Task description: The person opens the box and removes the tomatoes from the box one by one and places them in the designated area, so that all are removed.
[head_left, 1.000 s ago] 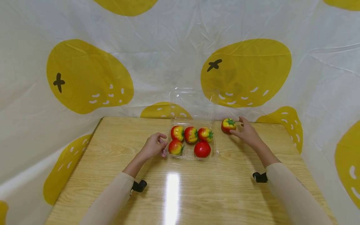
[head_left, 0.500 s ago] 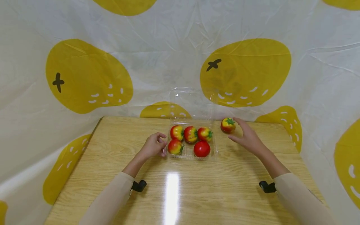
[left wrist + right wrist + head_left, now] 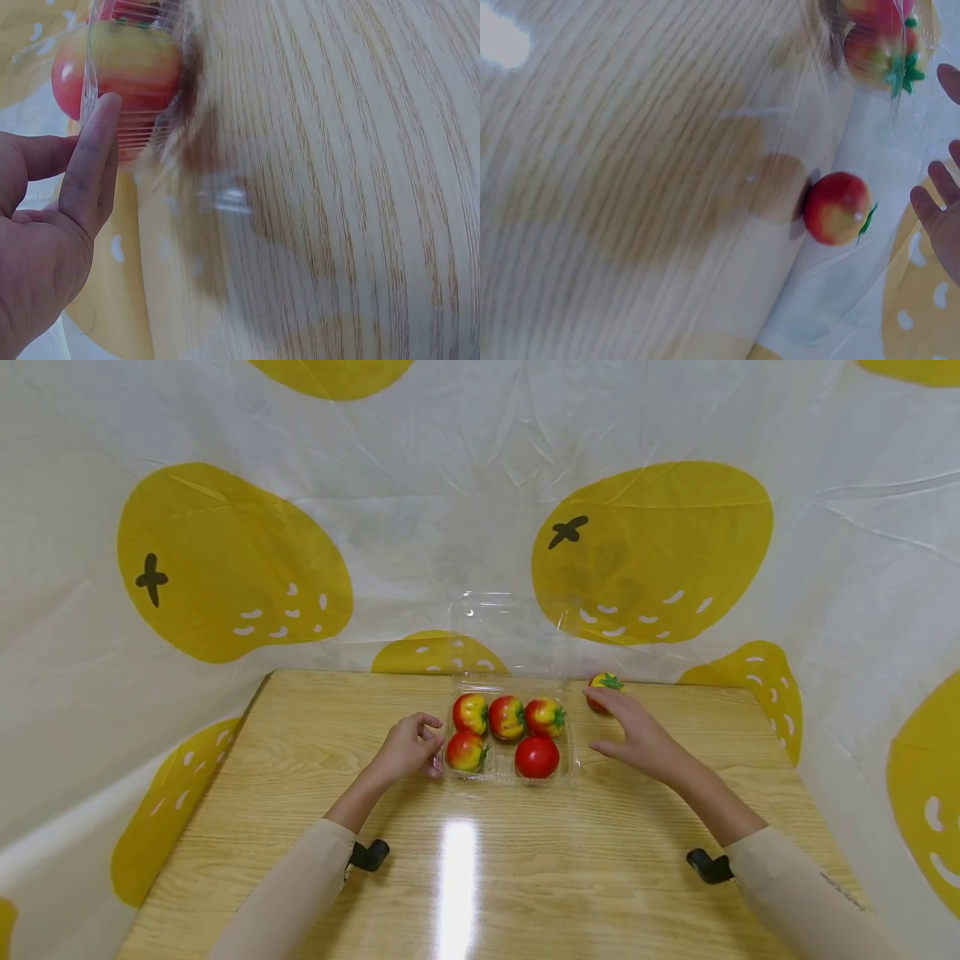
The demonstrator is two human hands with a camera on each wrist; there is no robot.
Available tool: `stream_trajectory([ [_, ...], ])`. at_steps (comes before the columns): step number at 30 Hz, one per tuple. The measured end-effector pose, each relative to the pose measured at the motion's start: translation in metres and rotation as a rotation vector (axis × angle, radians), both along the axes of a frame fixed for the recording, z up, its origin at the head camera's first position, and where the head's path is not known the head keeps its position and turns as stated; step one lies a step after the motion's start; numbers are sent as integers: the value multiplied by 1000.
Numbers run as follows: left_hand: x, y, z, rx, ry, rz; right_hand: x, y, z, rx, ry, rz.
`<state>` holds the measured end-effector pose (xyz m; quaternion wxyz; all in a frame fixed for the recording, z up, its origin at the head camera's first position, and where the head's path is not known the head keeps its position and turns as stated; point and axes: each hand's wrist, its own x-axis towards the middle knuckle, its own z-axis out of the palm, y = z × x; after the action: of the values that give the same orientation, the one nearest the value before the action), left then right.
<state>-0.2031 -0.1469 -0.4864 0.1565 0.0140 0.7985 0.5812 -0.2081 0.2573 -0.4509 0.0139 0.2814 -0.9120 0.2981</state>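
Note:
A clear plastic clamshell box (image 3: 498,777) stands with its lid raised at the back. Inside are several red-and-yellow toy tomatoes (image 3: 507,718) and one plain red tomato (image 3: 537,757), with a gap in the front middle. At the box's left side, my left hand (image 3: 407,747) pinches the edge between thumb and fingers (image 3: 90,165). A loose toy tomato (image 3: 838,208) with a green top lies right of the box, partly hidden behind my right hand (image 3: 637,739) in the head view. That hand hovers with spread fingers (image 3: 930,206), holding nothing, between the box and the loose tomato.
The wooden table (image 3: 525,877) ends at the back against a white cloth (image 3: 420,527) printed with yellow fruit. The raised clear lid (image 3: 510,631) stands near the cloth. A bright reflection lies on the tabletop in front of the box.
My right hand has come away from the loose toy tomato and moved left and toward me, nearer the box. The tomato stays where it was. The left hand keeps its place.

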Motion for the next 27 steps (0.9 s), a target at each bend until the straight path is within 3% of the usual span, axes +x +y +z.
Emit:
stream_trajectory([
  [9, 1, 1, 0, 4, -16, 2, 3, -22, 6, 84, -65, 108],
  [27, 1, 1, 2, -9, -4, 5, -2, -57, 16, 274, 96, 369],
])
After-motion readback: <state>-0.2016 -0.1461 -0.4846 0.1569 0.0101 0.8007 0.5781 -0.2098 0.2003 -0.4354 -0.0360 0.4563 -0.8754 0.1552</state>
